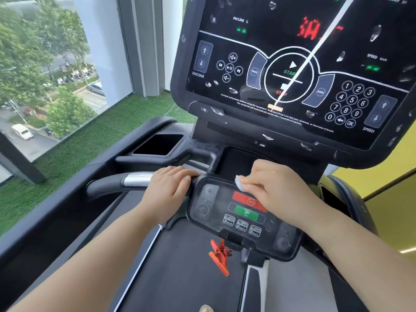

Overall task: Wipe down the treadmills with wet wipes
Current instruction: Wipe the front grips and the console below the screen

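left hand (167, 191): fingers curled over handlebar (126, 182) | right hand (272, 188): fingers clamped on wadded wet wipe (239, 183), at top edge of streaky control panel (236, 221), above red button (244, 198) | console (292, 70): lit, droplet-spotted | room: window (45, 75) left, green turf (90, 149) beneath it, yellow wall (387, 210) right

Wipe (239, 183): small, white, crumpled. I see it mid-frame, pinched in my right hand (272, 185), at the panel's upper edge.
Treadmill (180, 266): black, fills centre and right; dark belt runs to the bottom edge.
Panel (243, 212): lower centre, smeared; red and green buttons, three speed keys.
Handlebar (126, 182): left of panel, with a chrome band.
Console (292, 70): upper right, lit, droplet-spotted.
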A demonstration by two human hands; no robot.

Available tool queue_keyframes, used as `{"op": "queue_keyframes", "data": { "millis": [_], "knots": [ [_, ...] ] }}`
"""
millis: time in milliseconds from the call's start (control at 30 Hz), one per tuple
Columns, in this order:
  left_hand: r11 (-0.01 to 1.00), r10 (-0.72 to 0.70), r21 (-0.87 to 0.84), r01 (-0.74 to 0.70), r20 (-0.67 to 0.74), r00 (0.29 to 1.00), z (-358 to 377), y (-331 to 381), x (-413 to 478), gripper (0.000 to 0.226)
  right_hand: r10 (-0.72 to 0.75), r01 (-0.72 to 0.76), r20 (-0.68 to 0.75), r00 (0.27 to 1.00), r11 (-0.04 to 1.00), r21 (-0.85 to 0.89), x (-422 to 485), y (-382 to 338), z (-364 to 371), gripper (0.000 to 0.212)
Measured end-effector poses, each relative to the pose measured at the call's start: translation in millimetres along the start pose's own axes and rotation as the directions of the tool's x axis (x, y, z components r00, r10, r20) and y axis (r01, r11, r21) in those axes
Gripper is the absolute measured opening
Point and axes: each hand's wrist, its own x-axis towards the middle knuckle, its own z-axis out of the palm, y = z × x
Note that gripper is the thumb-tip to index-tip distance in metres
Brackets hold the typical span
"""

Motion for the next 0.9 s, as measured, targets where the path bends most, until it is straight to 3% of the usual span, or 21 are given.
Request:
{"op": "queue_keyframes", "data": {
  "millis": [200,300,367,433,500,633,767,900],
  "knots": [
    [0.997,0.001,-0.080,-0.001,0.003,1.000,-7,5,1,0.061,-0.206,0.204,-0.035,0.978,0.977,-0.058,42,-29,26,0.022],
    [0.987,-0.064,-0.146,0.065,0.010,0.998,-13,0,2,0.065,-0.317,0.320,0.039,0.948,0.939,-0.123,55,-49,42,0.006],
    [0.988,-0.131,-0.077,0.134,0.033,0.991,-17,-12,2,0.073,-0.411,0.418,0.076,0.908,0.889,-0.185,58,-58,46,0.020],
    [0.987,-0.156,-0.022,0.158,0.071,0.985,-19,-22,3,0.078,-0.428,0.458,0.171,0.888,0.857,-0.234,62,-56,47,0.004],
    [0.987,-0.159,0.003,0.160,0.092,0.983,-18,-26,5,0.080,-0.379,0.423,0.203,0.903,0.867,-0.264,64,-46,42,0.011],
    [0.991,-0.132,0.036,0.131,0.034,0.991,-13,-27,3,0.077,-0.437,0.388,-0.074,0.896,0.854,-0.346,51,-48,44,0.010],
    [0.995,-0.093,0.035,0.092,0.038,0.995,-13,-27,2,0.077,-0.398,0.305,-0.217,0.891,0.881,-0.363,38,-71,72,0.015],
    [0.999,-0.038,0.034,0.035,0.075,0.996,-14,-34,1,0.080,-0.329,0.215,-0.223,0.918,0.882,-0.419,10,-90,107,0.029]
  ]
}}
